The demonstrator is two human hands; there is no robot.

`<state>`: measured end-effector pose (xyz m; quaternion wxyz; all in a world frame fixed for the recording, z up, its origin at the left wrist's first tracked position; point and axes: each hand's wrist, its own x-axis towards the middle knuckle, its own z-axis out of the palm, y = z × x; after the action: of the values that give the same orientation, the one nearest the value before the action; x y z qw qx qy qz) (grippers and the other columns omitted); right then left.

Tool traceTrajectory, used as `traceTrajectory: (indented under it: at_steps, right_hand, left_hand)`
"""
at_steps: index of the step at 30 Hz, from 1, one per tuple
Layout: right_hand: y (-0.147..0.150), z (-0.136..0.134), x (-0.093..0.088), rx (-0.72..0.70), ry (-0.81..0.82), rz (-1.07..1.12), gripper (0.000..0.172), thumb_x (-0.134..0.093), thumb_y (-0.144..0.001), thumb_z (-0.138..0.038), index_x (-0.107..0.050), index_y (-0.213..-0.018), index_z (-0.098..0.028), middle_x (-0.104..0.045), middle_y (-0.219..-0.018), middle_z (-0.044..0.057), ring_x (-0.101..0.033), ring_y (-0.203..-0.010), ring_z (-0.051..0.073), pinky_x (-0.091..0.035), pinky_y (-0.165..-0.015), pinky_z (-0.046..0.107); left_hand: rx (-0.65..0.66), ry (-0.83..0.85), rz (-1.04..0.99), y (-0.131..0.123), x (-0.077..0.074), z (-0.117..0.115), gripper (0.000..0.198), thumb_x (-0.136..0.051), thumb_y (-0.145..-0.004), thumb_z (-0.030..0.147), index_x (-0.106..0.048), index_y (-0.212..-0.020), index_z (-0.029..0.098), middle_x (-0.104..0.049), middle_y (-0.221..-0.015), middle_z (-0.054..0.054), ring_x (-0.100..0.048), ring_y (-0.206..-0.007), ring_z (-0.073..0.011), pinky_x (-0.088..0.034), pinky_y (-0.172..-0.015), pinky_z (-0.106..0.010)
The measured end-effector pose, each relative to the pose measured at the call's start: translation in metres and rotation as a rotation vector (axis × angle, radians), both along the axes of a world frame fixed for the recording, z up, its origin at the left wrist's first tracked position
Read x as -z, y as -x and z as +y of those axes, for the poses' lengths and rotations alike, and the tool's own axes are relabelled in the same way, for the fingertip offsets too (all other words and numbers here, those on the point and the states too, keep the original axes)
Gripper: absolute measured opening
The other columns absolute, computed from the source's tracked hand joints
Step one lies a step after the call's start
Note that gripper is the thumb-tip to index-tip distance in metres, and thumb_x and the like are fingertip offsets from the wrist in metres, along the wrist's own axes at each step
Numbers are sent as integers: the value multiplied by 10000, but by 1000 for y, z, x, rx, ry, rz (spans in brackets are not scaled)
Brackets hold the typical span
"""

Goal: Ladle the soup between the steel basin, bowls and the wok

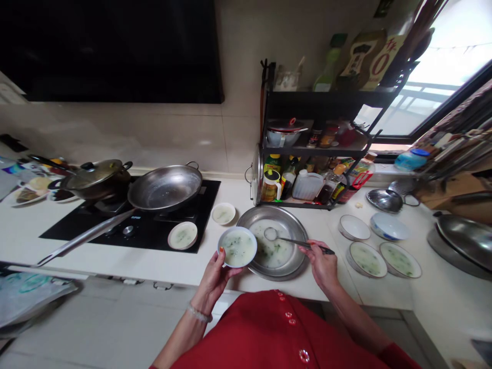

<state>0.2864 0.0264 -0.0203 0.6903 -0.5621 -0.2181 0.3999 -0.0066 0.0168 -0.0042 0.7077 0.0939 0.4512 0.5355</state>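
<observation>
My left hand [213,277] grips a white bowl [237,247] of pale soup with green bits, holding it at the counter's front edge beside a wide steel basin [295,225]. My right hand [322,261] is closed on the handle of a metal ladle [286,238]; the ladle's cup rests in the pale soup inside the basin.
Two filled bowls [183,236] [223,213] stand near the black hob [200,200], which bears a steel wok [165,188] and a lidded pot [96,178]. Right of the basin are several bowls [367,259]. A black rack [319,148] of bottles stands behind.
</observation>
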Motion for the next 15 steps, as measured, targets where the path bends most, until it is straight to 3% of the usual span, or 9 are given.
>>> traceTrajectory:
  at_steps: [8, 15]
  right_hand:
    - [-2, -1, -7, 27, -20, 9, 215, -747, -581, -298, -626, -709, -174, -649, -644, -2, -661, -548, 185, -572, -637, 340]
    - [3, -3, -45, 7, -65, 38, 170, -735, -589, -263, -643, -704, -178, -661, -669, 9, -673, -571, 197, -569, -623, 328]
  left_hand:
    - [8, 3, 0, -3, -2, 0, 274, -682, -789, 262, -550, -996, 142, -638, -1047, -109, -691, -775, -238, -623, -520, -360]
    - [20, -2, -9, -5, -5, -1, 279, -678, -793, 247, -548, -1014, 138, -641, -1043, -118, -691, -780, -231, -620, -521, -340]
